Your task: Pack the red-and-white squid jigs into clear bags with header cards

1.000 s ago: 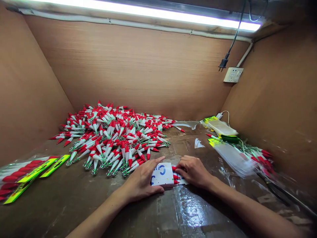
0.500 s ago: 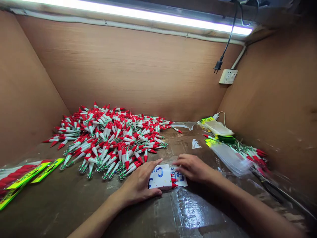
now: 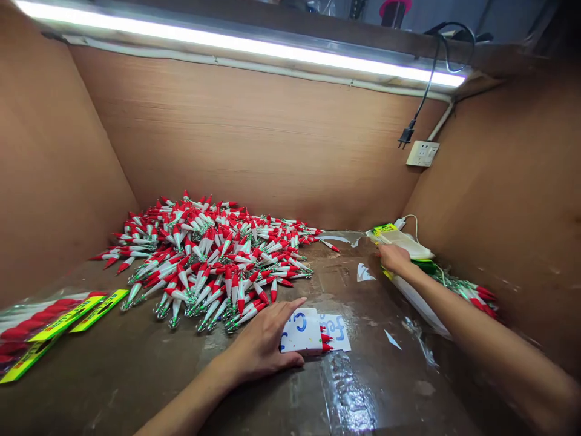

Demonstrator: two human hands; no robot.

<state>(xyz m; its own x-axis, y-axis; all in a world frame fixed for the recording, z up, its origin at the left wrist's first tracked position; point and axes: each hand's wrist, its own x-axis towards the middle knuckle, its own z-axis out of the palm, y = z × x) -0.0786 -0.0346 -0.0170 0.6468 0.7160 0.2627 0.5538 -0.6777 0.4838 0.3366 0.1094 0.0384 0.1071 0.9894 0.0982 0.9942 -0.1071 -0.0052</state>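
Note:
At the left end of a white card box (image 3: 302, 330) with blue lettering, my left hand (image 3: 263, 342) is closed, thumb along the near side and fingers at the far side. Red tips of several squid jigs (image 3: 325, 342) stick out of its right end, over a lettered white flap (image 3: 340, 330). My right hand (image 3: 396, 258) is at the yellow-topped clear plastic bags (image 3: 422, 303) on the right. Its fingers are curled over their left end, and what they pinch, if anything, is hidden.
A big heap of red and white squid jigs (image 3: 213, 254) lies at the back left. Filled packs with yellow headers (image 3: 63, 318) lie at far left. More jigs (image 3: 476, 297) sit beyond the bags. A black plug (image 3: 405, 134) hangs near the wall socket (image 3: 422, 154).
My right hand has left the box's flap and moved right and away to the plastic bags. My left hand stays on the box. The view has tilted up slightly.

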